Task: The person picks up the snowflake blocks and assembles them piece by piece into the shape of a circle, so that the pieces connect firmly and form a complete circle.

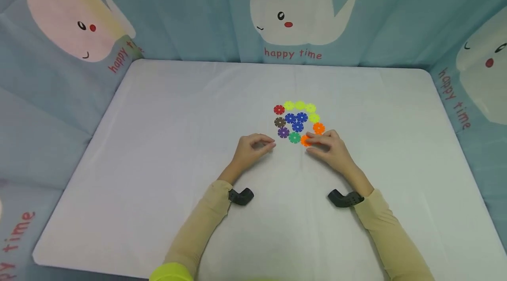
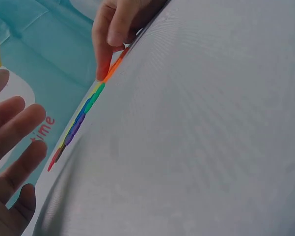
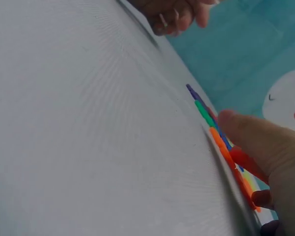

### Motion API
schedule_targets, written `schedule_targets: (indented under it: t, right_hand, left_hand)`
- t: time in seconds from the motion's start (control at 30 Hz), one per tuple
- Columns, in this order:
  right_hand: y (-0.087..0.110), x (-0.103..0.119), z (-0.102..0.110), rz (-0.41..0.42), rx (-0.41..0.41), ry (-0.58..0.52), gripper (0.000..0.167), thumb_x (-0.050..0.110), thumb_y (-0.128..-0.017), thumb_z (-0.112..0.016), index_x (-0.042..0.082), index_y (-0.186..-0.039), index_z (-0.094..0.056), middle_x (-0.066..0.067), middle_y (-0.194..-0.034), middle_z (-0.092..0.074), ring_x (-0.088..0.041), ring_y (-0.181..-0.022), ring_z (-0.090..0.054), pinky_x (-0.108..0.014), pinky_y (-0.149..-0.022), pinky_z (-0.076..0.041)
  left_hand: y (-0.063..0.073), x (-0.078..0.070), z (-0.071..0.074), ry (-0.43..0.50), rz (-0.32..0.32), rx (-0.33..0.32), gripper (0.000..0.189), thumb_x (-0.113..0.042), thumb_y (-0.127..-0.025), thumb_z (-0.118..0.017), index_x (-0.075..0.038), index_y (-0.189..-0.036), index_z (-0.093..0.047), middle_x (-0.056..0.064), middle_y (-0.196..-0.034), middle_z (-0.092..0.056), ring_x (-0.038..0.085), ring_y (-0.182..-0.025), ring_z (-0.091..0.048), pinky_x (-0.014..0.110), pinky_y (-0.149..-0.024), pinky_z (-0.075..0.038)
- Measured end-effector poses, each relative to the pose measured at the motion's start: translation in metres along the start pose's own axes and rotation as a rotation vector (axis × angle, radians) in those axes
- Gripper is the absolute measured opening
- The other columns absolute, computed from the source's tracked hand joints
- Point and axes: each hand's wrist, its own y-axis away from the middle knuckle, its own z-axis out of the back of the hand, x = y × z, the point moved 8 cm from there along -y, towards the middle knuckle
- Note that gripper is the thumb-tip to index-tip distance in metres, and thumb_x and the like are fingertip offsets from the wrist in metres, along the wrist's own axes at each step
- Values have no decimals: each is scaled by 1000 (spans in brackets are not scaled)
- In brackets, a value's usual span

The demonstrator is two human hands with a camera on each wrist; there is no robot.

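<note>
Small notched plastic discs, like snowflake building pieces, lie flat in a loose ring on the white table. Red point(image 1: 279, 109), brown point(image 1: 280, 122), purple point(image 1: 283, 132) and green point(image 1: 295, 138) discs form its left and lower sides, yellow ones point(image 1: 299, 105) the top. Blue discs point(image 1: 298, 127) sit inside. My right hand point(image 1: 332, 151) touches an orange disc point(image 1: 305, 140) at the lower right with a fingertip; its fingers partly cover that corner. A further orange disc point(image 1: 318, 128) lies above. My left hand point(image 1: 251, 151) hovers left of the purple disc, fingers relaxed, holding nothing.
The white table point(image 1: 158, 118) has rounded corners. Blue curtains point(image 1: 198, 16) printed with whales stand around its back and sides. A black wrist mount point(image 1: 241, 196) sits on the left wrist, another point(image 1: 345, 198) on the right. A yellow-green round thing point(image 1: 171, 272) shows at the bottom edge.
</note>
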Motion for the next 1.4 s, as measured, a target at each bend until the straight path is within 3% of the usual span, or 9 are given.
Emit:
schedule_targets:
  t: [0.27,0.43,0.57,0.7,0.83,0.97,1.07,1.23,1.4]
  right_hand:
    - [3,0,-5,-31,0,-5,29,7,-71,-76,5,-98,-66,-6,-100,-63,-17,-79,-38,-31,-65,-26]
    - [7,1,-14,-84,0,-25,28,9,-73,-74,5,-98,-64,-6,-98,-62,-18,-80,-38,-32,-66,-28]
    - [5,4,-15,-92,-18,-18,28,7,-72,-75,4,-98,-64,-7,-98,-62,-19,-81,-38,-33,-67,-28]
    - [3,5,-14,-95,-7,-7,30,5,-72,-74,3,-100,-63,-8,-99,-61,-20,-85,-37,-34,-69,-29]
    - [4,7,-8,-82,-21,2,31,2,-71,-74,1,-99,-62,-9,-96,-60,-20,-85,-37,-33,-69,-30]
    - [7,9,-2,-37,-53,-19,24,-2,-70,-74,2,-91,-64,-7,-90,-61,-18,-81,-42,-27,-69,-33]
    - [9,11,-1,3,-66,-57,22,-4,-69,-73,3,-88,-63,-5,-84,-61,-15,-74,-45,-21,-65,-36]
    - [6,23,4,77,-98,-197,23,-17,-66,-69,0,-77,-59,-10,-73,-57,-12,-66,-47,-14,-60,-38]
    - [0,46,4,88,-101,-464,26,-31,-63,-58,-7,-70,-56,-14,-72,-56,-14,-71,-54,-16,-63,-45]
  left_hand:
    - [7,1,-5,-12,5,46,7,0,-82,-61,6,-79,-65,11,-73,-65,16,-68,-58,26,-66,-44]
    - [18,25,-8,-24,-5,36,7,-2,-82,-62,1,-77,-66,4,-70,-65,14,-66,-57,27,-63,-43]
    - [17,38,-7,-41,3,24,9,-6,-83,-62,-3,-77,-67,-1,-70,-64,10,-64,-55,26,-62,-42]
    - [13,37,-3,-21,16,12,11,-5,-84,-60,-1,-76,-65,1,-69,-64,10,-62,-54,25,-59,-42]
    - [9,18,-2,19,23,18,9,1,-83,-60,6,-76,-63,9,-69,-63,12,-60,-54,25,-57,-42]
    - [8,22,-8,-12,46,21,7,-3,-81,-64,2,-76,-64,7,-71,-64,13,-62,-53,24,-59,-42]
    - [8,37,-12,-60,69,18,6,-9,-80,-68,-5,-76,-66,0,-72,-64,11,-64,-52,24,-60,-42]
    - [6,42,-12,-64,62,19,7,-15,-79,-69,-8,-77,-66,-5,-73,-63,7,-64,-51,23,-60,-42]
    - [4,31,-13,-13,-46,41,15,-8,-76,-71,-2,-89,-67,3,-85,-65,15,-74,-58,31,-66,-45]
